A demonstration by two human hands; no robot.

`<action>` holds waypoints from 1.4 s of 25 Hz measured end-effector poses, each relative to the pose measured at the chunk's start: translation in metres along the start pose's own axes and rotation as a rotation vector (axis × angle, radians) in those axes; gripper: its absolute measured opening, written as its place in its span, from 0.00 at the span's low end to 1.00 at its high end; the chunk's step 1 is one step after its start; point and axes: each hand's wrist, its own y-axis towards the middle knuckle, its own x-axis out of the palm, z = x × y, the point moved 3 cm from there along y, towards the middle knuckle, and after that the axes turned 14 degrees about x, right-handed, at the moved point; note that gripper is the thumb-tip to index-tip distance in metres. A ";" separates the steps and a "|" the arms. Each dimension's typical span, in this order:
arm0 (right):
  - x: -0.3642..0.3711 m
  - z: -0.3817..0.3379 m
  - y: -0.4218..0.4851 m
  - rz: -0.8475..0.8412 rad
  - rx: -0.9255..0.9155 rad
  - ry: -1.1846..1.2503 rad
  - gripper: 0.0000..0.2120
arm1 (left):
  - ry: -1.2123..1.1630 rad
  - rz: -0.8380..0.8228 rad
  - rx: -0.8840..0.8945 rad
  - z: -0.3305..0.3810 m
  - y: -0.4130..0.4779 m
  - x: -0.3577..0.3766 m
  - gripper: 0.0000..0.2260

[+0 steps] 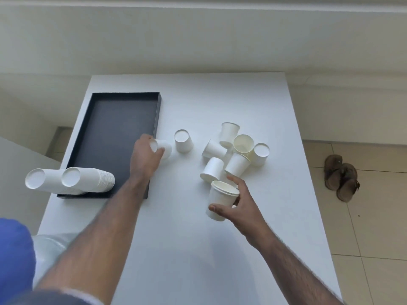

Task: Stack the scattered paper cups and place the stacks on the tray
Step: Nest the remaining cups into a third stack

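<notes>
A black tray [123,119] lies on the left of the white table [189,249]. Two tall stacks of white paper cups [72,180] stand upside down at the tray's near end. My left hand [144,158] grips a single upside-down cup [164,148] just right of the tray. My right hand [241,205] holds a short nested stack of cups [221,200], mouth up. Another cup [183,140] stands upside down beside the left hand. Several loose cups [234,150] lie and stand in a cluster beyond the right hand.
The table's right edge runs beside a tiled floor where a pair of brown sandals [341,177] lies. A pale wall stands behind the table. A blue cloth [13,249] shows at the lower left.
</notes>
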 end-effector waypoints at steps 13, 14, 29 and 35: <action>0.049 -0.059 0.001 0.158 -0.234 0.201 0.35 | -1.164 0.045 -0.526 0.055 -0.150 0.007 0.17; 0.052 -0.058 0.003 0.147 -0.222 0.177 0.34 | -1.159 0.024 -0.519 0.059 -0.147 0.010 0.17; 0.019 -0.068 0.042 0.264 -0.189 0.012 0.29 | -1.117 -0.156 -0.541 0.089 -0.102 0.057 0.18; 0.002 -0.080 0.054 0.179 -0.083 0.005 0.26 | -0.910 -0.344 -0.455 0.092 -0.083 0.062 0.24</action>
